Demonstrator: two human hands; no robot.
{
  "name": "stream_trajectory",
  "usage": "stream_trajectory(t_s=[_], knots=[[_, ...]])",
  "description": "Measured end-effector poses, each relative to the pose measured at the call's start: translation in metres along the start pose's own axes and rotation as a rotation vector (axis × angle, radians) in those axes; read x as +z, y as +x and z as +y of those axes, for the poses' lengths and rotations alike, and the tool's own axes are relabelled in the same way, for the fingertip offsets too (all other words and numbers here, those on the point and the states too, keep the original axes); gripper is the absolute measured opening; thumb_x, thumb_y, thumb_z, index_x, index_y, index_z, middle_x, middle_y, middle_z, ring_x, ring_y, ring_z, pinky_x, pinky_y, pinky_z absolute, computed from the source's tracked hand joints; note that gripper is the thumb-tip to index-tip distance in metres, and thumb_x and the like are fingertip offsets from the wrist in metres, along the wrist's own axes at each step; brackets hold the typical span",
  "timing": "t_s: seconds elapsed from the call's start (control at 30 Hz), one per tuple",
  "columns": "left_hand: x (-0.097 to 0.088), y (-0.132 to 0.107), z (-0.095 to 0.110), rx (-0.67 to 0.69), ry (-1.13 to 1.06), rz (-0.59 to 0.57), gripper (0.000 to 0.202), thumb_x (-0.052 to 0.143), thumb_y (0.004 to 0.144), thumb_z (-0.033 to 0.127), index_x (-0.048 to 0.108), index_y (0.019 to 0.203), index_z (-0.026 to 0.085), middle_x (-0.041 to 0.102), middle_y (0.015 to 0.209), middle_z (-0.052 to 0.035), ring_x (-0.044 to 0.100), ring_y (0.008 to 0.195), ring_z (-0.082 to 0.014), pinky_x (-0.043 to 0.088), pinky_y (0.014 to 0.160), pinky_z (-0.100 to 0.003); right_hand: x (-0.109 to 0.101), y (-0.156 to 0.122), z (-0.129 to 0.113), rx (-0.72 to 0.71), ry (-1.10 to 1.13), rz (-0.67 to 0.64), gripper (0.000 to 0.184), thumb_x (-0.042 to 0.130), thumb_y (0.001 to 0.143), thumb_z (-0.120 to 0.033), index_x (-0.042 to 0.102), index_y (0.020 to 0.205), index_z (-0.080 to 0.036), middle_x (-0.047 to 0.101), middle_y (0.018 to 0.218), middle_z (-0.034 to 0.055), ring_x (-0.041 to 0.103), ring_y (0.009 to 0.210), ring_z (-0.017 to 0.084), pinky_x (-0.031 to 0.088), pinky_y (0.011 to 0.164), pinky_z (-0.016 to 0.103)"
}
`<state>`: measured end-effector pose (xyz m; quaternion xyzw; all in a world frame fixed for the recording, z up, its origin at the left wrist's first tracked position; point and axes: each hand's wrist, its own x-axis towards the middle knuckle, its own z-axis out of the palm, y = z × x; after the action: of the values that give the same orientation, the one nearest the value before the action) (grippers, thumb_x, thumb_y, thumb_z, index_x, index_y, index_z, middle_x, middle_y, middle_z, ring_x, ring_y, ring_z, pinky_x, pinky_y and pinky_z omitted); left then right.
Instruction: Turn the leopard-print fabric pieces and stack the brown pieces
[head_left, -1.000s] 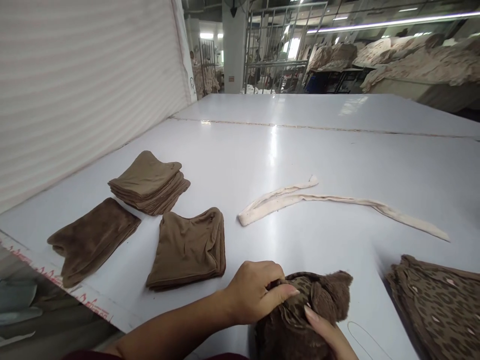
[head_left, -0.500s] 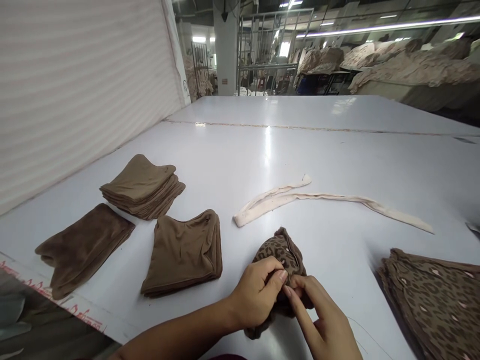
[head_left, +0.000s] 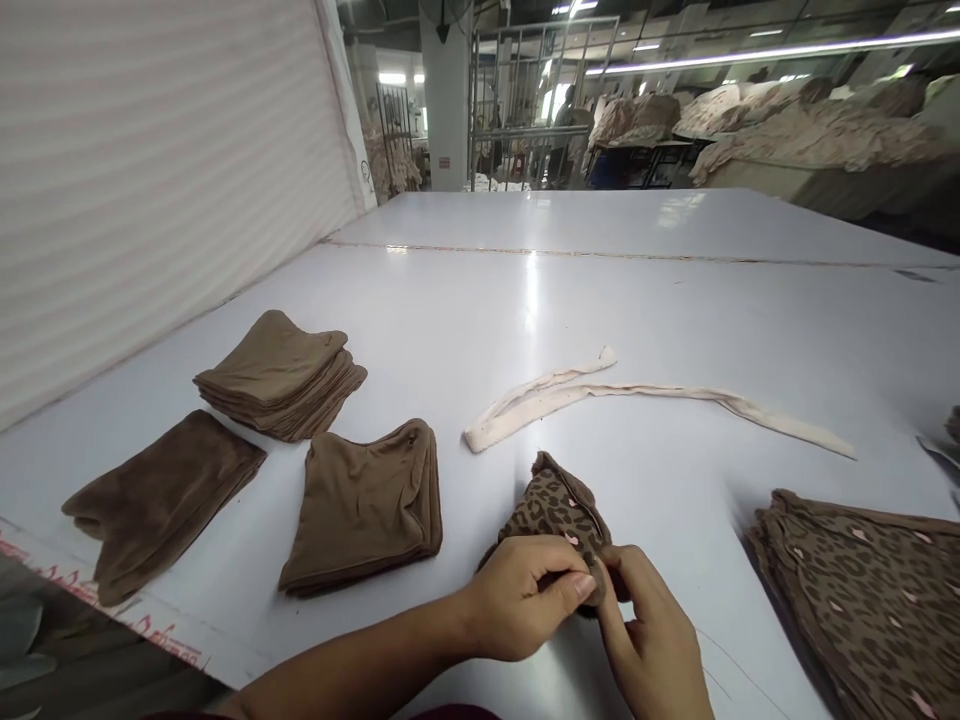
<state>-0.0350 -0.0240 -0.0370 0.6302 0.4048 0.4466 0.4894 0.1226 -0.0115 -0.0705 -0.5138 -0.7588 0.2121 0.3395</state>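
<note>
Between my hands is a leopard-print fabric piece (head_left: 551, 505) with a brown fuzzy edge and small pink spots, bunched above the white table (head_left: 637, 310). My left hand (head_left: 529, 595) pinches its near edge between thumb and fingers. My right hand (head_left: 649, 625) grips the same edge just to the right, thumb and forefinger closed on it. The fingers cover part of the cloth. To the right lies a stack of leopard-print pieces (head_left: 870, 590). Left of my hands sits a folded stack of brown fabric pieces (head_left: 364, 505).
A cream fabric strip (head_left: 570, 395) lies curved beyond my hands. Farther left are a taller brown stack (head_left: 277, 375) and a dark plush stack (head_left: 161, 500). A large white sheet of material (head_left: 172, 170) rises at the left. Cloth heaps (head_left: 817, 140) and a metal rack (head_left: 525, 100) stand behind.
The leopard-print piece has been turned and spread, showing more of its printed face. My hands have shifted slightly along its edge, still pinching it. The view has moved slightly.
</note>
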Motion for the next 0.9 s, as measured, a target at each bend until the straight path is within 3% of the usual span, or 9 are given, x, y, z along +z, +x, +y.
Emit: stream_trajectory(t_s=[0.03, 0.13, 0.23, 0.37, 0.43, 0.53, 0.6, 0.77, 0.9], knots=[[0.0, 0.001, -0.001, -0.015, 0.035, 0.013, 0.021, 0.047, 0.085, 0.021, 0.054, 0.067, 0.014, 0.046, 0.07, 0.0002, 0.045, 0.067, -0.0108, 0.039, 0.067, -0.023, 0.0, -0.002, 0.003, -0.015, 0.029, -0.032, 0.014, 0.041, 0.091, -0.032, 0.052, 0.095, -0.023, 0.059, 0.08, 0.0018, 0.056, 0.063, 0.015, 0.05, 0.057, 0.025], [0.001, 0.002, -0.005, -0.079, 0.087, 0.074, 0.023, 0.049, 0.086, 0.025, 0.064, 0.073, 0.014, 0.049, 0.082, -0.0034, 0.051, 0.077, -0.0135, 0.042, 0.072, -0.024, 0.0, -0.008, 0.005, -0.07, 0.124, -0.116, 0.04, 0.049, 0.089, -0.032, 0.041, 0.126, -0.022, 0.06, 0.109, 0.0081, 0.062, 0.083, 0.017, 0.054, 0.068, 0.025], [0.001, 0.001, -0.004, -0.046, 0.089, 0.035, 0.032, 0.04, 0.091, 0.026, 0.066, 0.077, 0.015, 0.056, 0.08, -0.0044, 0.054, 0.08, -0.0144, 0.044, 0.078, -0.026, -0.001, -0.012, 0.0, 0.003, 0.217, -0.068, 0.031, 0.049, 0.089, -0.031, 0.053, 0.119, -0.023, 0.059, 0.113, 0.0085, 0.061, 0.097, 0.019, 0.054, 0.067, 0.022], [-0.011, 0.008, 0.005, 0.098, 0.357, 0.241, 0.02, 0.049, 0.086, 0.028, 0.061, 0.097, 0.016, 0.06, 0.094, -0.0075, 0.054, 0.09, -0.0193, 0.042, 0.084, -0.033, -0.008, -0.007, -0.006, -0.021, 0.353, -0.094, 0.025, 0.05, 0.089, -0.028, 0.062, 0.11, -0.025, 0.062, 0.109, 0.0072, 0.059, 0.102, 0.021, 0.052, 0.079, 0.024], [-0.02, 0.017, 0.005, 0.176, 0.444, 0.111, 0.022, 0.054, 0.084, 0.032, 0.057, 0.101, 0.018, 0.06, 0.1, -0.0072, 0.052, 0.095, -0.0198, 0.041, 0.086, -0.033, -0.015, -0.004, -0.006, -0.067, 0.386, -0.117, 0.025, 0.049, 0.089, -0.026, 0.063, 0.111, -0.027, 0.064, 0.108, 0.0056, 0.061, 0.1, 0.02, 0.051, 0.081, 0.022], [-0.025, 0.025, -0.002, 0.276, 0.433, -0.192, 0.022, 0.046, 0.089, 0.033, 0.052, 0.074, 0.018, 0.057, 0.073, -0.0014, 0.051, 0.072, -0.0138, 0.041, 0.072, -0.025, -0.023, -0.003, -0.006, -0.052, 0.361, -0.066, 0.024, 0.049, 0.09, -0.026, 0.064, 0.108, -0.028, 0.066, 0.103, 0.0029, 0.063, 0.095, 0.017, 0.05, 0.079, 0.019], [-0.02, 0.023, -0.01, 0.33, 0.421, -0.216, 0.033, 0.04, 0.091, 0.032, 0.038, 0.06, 0.019, 0.045, 0.059, 0.0013, 0.044, 0.06, -0.0121, 0.038, 0.063, -0.024, -0.026, -0.003, -0.007, -0.015, 0.309, 0.021, 0.021, 0.051, 0.088, -0.028, 0.066, 0.103, -0.027, 0.067, 0.099, 0.0022, 0.064, 0.088, 0.016, 0.05, 0.078, 0.019], [0.003, 0.002, -0.019, 0.37, 0.413, -0.155, 0.038, 0.034, 0.091, 0.033, 0.019, 0.058, 0.021, 0.031, 0.052, 0.0034, 0.03, 0.05, -0.0117, 0.03, 0.052, -0.026, -0.033, -0.001, -0.003, 0.308, 0.324, 0.239, 0.024, 0.061, 0.079, -0.044, 0.071, 0.083, -0.022, 0.069, 0.086, 0.0023, 0.063, 0.079, 0.017, 0.049, 0.076, 0.021], [0.01, -0.014, -0.019, 0.307, 0.435, -0.143, 0.038, 0.033, 0.09, 0.033, 0.017, 0.058, 0.021, 0.028, 0.051, 0.0035, 0.028, 0.05, -0.0118, 0.027, 0.05, -0.027, -0.034, 0.0, 0.008, 0.576, 0.466, 0.269, 0.036, 0.069, 0.067, -0.052, 0.073, 0.082, -0.02, 0.071, 0.084, 0.003, 0.063, 0.081, 0.021, 0.05, 0.072, 0.022]])
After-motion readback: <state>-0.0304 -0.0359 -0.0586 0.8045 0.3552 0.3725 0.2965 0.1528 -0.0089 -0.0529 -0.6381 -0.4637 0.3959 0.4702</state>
